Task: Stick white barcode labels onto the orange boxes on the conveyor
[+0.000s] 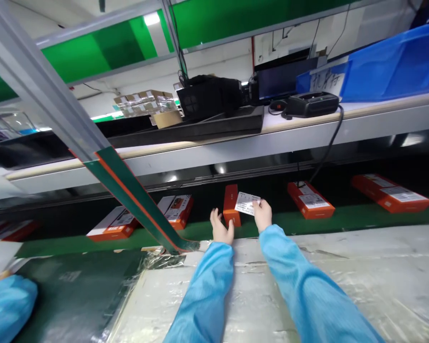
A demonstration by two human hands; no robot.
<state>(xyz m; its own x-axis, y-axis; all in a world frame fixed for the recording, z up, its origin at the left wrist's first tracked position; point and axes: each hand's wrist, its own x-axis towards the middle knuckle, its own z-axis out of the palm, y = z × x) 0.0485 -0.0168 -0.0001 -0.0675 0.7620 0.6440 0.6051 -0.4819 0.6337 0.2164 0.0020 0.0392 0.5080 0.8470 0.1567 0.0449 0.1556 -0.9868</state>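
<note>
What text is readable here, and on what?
On the white card in the right hand: printed lines, too small to read.
On the white label of the orange box: print too small to read.
On the white sheet on the blue bin: dark handwritten characters, too blurred to read.
Nothing can be quoted.

R hand (pixel 262 214) is pinching a white printed label (pixel 247 203) just over an upright orange box (pixel 231 206) on the green conveyor belt (pixel 271 225). L hand (pixel 221 227), open, is resting right by the box's lower edge. Blue sleeves (pixel 203 290) are covering both arms; more orange boxes (pixel 310 200) are lying flat along the belt.
</note>
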